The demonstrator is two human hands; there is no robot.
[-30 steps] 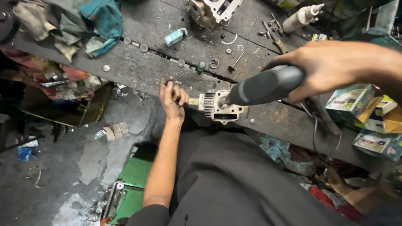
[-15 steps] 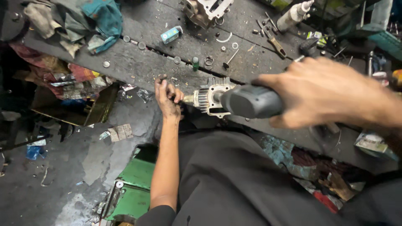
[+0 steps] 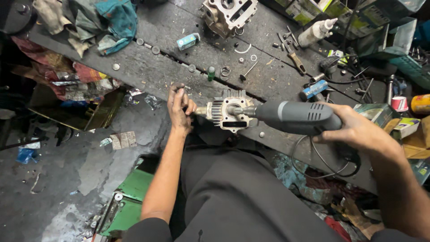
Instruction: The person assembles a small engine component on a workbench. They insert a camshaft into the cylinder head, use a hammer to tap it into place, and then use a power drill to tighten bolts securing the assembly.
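Grey plastic power tool [image 3: 295, 117], cylindrical and vented, is enclosed by the right hand [image 3: 354, 130], its fingers closed around the body. Its nose enters a finned cast-metal cylinder block [image 3: 226, 114] at the near edge of the dark, grimy worktop [image 3: 148, 71]. Left of the block, the left hand [image 3: 180, 107] has its fingers curled, pinching the end of the block.

Brightness: dim overall, brightest on the grey scuffed wooden table [image 3: 148, 67] at upper centre.
Shadows: deep along the left edge and upper right corner.
Sharpness: centre crisp; frame edges bend slightly.
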